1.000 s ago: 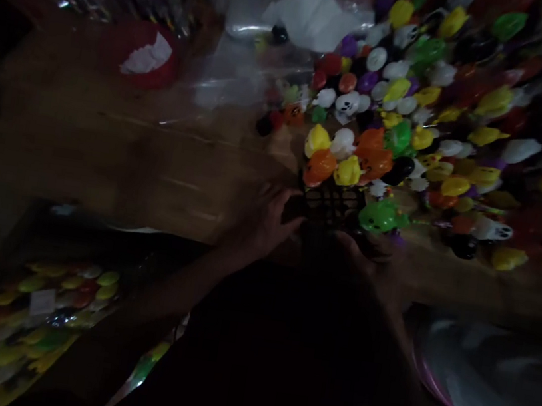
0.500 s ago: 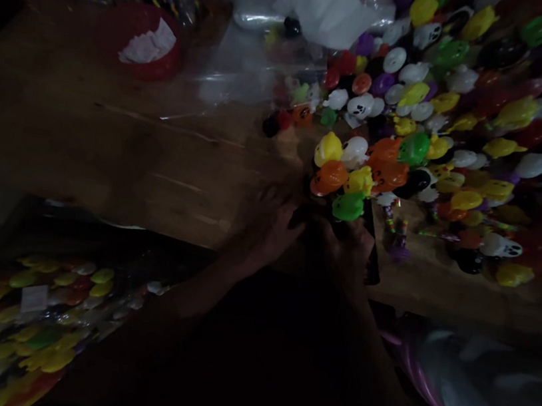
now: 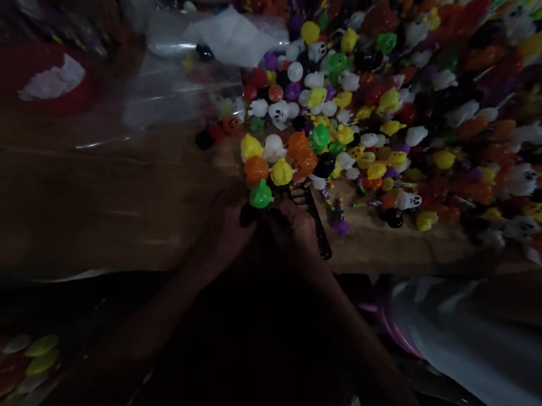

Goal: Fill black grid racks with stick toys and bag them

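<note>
My left hand [image 3: 231, 224] is closed at the table's front edge, its fingertips in shadow under a small green plastic figure [image 3: 261, 194] that it seems to grip from below. Close on the right, my right hand [image 3: 300, 227] has its fingers curled together; what lies in them is too dark to make out. It rests over a black slotted rack [image 3: 306, 201]. Just beyond the hands stand an orange pumpkin figure [image 3: 256, 171], a yellow figure [image 3: 282, 172], a white one [image 3: 274, 148] and larger orange figures [image 3: 302, 157].
Plastic figures in many colours crowd the table's [image 3: 74, 202] right side. Clear plastic bags [image 3: 166, 84] and a red bowl [image 3: 2, 71] holding white paper are at left. Below the table, bagged figures [image 3: 11, 361] lie left and a pale sack [image 3: 464, 338] right.
The view has swung right, so the table's contents appear further left. The green figure has shifted slightly left of the yellow one, and more of the black rack shows beside my right hand.
</note>
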Available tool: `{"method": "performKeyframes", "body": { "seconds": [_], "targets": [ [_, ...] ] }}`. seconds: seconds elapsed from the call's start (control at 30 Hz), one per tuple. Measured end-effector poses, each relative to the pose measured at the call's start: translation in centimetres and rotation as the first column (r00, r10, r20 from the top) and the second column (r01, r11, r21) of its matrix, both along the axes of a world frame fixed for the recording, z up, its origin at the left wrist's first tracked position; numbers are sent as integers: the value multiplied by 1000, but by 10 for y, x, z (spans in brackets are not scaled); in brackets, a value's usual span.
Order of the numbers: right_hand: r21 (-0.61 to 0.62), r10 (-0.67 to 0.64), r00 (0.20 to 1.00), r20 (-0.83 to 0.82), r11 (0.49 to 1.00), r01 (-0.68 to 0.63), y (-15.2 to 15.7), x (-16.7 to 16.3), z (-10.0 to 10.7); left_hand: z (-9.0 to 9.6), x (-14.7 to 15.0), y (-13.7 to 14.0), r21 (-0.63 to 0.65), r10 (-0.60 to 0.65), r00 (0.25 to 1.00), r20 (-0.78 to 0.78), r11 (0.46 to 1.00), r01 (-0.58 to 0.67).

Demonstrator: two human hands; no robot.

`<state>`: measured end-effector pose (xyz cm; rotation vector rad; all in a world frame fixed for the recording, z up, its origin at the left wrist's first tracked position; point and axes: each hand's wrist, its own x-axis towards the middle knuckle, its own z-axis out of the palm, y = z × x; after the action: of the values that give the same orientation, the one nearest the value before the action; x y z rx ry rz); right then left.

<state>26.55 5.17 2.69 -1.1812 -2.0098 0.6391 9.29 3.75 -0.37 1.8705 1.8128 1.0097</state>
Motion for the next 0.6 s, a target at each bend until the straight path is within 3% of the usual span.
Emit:
{"method": "performKeyframes", "body": {
  "seconds": [0.07,0.17,0.3,0.37,0.5,0.6],
  "targets": [
    [80,-126,992,1,989,125,-1,24,9,-1,2,-1,-9,21,1000,20,1000,-20],
    [153,-340,935,97,934,324,9,57,18,-3,6,-1,-37,22,999,50,999,-20],
    [168,-408,821,400,913,372,34,70,12,-7,7,3,-78,55,997,53,996,-51],
    [182,-434,768,471,900,397,43,71,6,-9,4,4,-118,63,995,82,992,-54],
    [180,-558,779,287,830,528,49,85,5,-14,-3,2,-162,92,984,151,985,-67],
    [185,-532,841,93,840,511,43,96,14,-17,-4,2,-146,87,981,171,987,-62]
  ]
}}
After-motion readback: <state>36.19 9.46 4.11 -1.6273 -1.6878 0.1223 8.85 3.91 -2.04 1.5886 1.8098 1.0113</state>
